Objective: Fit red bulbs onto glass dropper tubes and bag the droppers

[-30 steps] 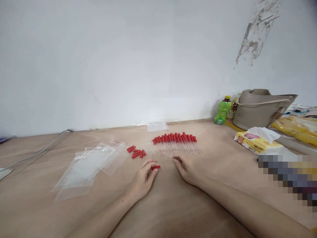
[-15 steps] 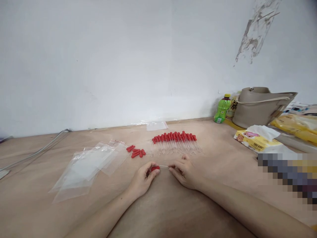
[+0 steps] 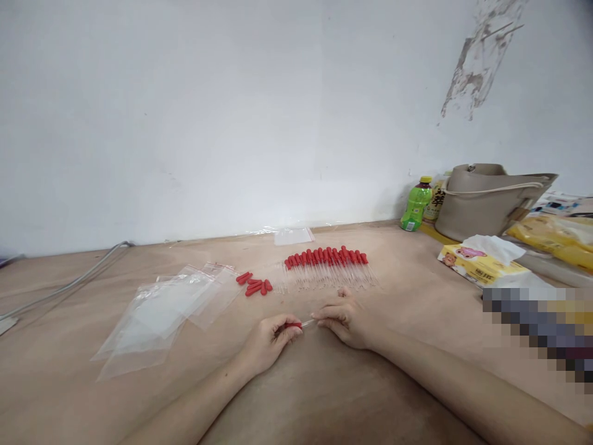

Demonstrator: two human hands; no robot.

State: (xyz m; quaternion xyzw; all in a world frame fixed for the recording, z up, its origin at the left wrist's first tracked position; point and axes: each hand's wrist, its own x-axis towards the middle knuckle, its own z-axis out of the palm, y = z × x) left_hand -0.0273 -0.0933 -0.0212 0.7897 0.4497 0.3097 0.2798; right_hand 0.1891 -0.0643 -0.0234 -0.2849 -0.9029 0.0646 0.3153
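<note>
My left hand (image 3: 274, 340) is closed, pinching a red rubber dropper bulb (image 3: 293, 325). A thin clear glass dropper tube (image 3: 307, 322) runs from the bulb's end to the fingertips of my right hand (image 3: 343, 319), which is closed on it. How deep the tube sits in the bulb cannot be made out. Loose red bulbs (image 3: 254, 285) lie beyond my left hand. Past my right hand, a row of droppers (image 3: 327, 262) lies with red bulbs toward the wall and clear tubes toward me. A few bare tubes (image 3: 280, 279) lie at its left end.
Clear zip bags (image 3: 162, 315) lie overlapping at left, with another bag (image 3: 293, 236) near the wall. A grey cable (image 3: 69, 281) crosses the far left. At right stand a green bottle (image 3: 416, 205), a taupe bag (image 3: 486, 201) and a tissue box (image 3: 482, 262).
My hands have come slightly closer, with less tube showing between them. The bulb has dropped a little toward me, and the tube now slants up to the right.
</note>
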